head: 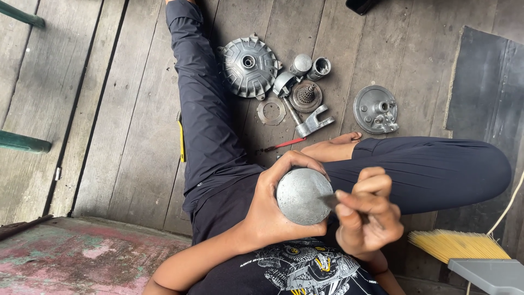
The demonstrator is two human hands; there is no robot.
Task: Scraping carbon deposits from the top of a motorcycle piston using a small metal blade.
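Over lap: left hand (267, 210) grips piston (303, 195), crown facing camera; right hand (367, 218) pinches scraper (330, 201).

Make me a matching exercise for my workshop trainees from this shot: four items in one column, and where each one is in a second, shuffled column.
Items:
1. round grey metal piston
2. large ribbed grey metal cover
3. yellow-bristled broom
4. red-handled tool

Places:
A. on the floorboards beside the bare foot
B. gripped in the left hand
C. at the lower right, near the bent knee
D. on the floorboards next to the outstretched leg

Pairs: 1-B, 2-D, 3-C, 4-A
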